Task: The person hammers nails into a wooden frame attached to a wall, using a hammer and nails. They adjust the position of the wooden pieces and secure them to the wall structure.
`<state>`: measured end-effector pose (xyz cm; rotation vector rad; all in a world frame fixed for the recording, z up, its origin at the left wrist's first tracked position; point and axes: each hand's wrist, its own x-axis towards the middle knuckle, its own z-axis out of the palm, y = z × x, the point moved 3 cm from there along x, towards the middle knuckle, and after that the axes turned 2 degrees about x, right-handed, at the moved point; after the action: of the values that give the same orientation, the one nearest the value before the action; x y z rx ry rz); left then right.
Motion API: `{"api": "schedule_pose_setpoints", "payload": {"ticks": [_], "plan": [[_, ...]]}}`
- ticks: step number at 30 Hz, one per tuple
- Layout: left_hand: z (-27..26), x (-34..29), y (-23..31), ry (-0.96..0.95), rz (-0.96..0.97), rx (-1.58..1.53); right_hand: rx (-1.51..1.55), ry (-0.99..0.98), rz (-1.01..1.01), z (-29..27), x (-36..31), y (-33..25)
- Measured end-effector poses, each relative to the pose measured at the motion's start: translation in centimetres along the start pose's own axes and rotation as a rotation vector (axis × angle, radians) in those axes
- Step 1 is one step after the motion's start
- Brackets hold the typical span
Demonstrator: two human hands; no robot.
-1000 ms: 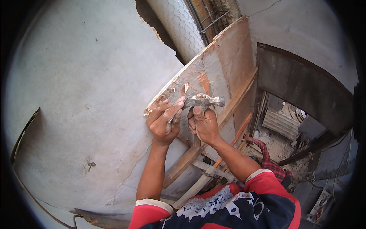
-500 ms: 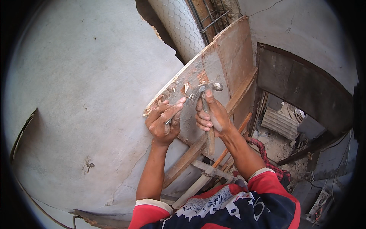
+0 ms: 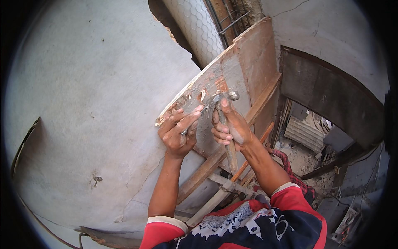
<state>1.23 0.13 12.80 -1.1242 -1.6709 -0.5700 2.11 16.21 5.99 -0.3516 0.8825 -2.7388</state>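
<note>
My right hand [image 3: 232,128] is wrapped round the handle of a claw hammer [image 3: 231,159], with the thumb up against its head. The hammer's claw points left, close to the fingertips of my left hand [image 3: 179,133]. Those fingers are bent and pinched together at the upper face of a plywood board [image 3: 257,54]. What they hold, if anything, is too small to make out. A bit of shiny metal shows at the left fingers, perhaps a ring. Around the claw the board is splintered and smeared with grey dust.
A wooden batten [image 3: 199,177] crosses the board below my hands. Left of it spreads a large grey wall [image 3: 83,91] with a jagged broken edge. Behind lie a mesh-wrapped column [image 3: 195,29] and steel bars [image 3: 233,23]. Rubble and a corrugated sheet [image 3: 304,133] lie lower right, near a checked sleeve [image 3: 284,159].
The hammer has tilted slightly: its head has shifted a little left and the handle's end a little right and down. My left hand has hardly moved.
</note>
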Motion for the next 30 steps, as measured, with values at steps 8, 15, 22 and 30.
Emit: {"api": "schedule_pose_setpoints", "payload": {"ticks": [8, 15, 22, 30], "plan": [[0.1, 0.1, 0.0, 0.033, -0.035, -0.019, -0.035, 0.067, 0.013, 0.4, -0.3, -0.2], [0.0, 0.2, 0.0, 0.030, -0.021, -0.067, -0.272, 0.115, -0.273, 0.6, 0.0, 0.6], [0.0, 0.2, 0.0, 0.019, -0.021, 0.011, -0.434, 0.244, -0.580, -0.2, 1.2, 3.1], [0.3, 0.1, -0.1, 0.055, -0.030, -0.010, -0.172, 0.067, -0.299, -0.6, 0.5, 0.6]]}}
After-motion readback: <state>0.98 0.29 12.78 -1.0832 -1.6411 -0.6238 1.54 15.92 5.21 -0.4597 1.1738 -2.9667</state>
